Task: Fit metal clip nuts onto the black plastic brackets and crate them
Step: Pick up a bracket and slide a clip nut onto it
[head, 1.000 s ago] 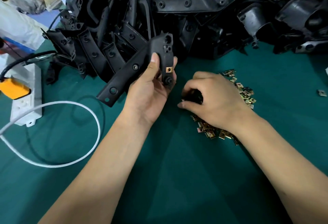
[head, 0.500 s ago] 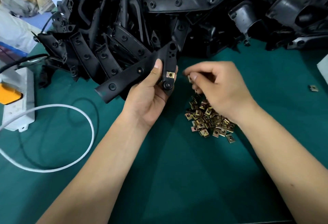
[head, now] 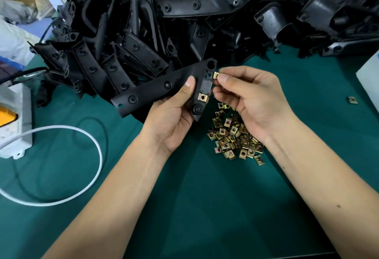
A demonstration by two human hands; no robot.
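Bracket (head: 164, 90) gripped in your left hand (head: 174, 119), palm up, above worktop (head: 184, 207). Your right hand (head: 252, 98) pinches clip nut (head: 215, 75) against bracket's upper edge; loose clip nuts (head: 235, 135) heaped beneath wrist.

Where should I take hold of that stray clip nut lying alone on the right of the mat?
Pinch the stray clip nut by its two opposite side edges, coming straight down from above. It lies flat on the green mat, with open space around it.
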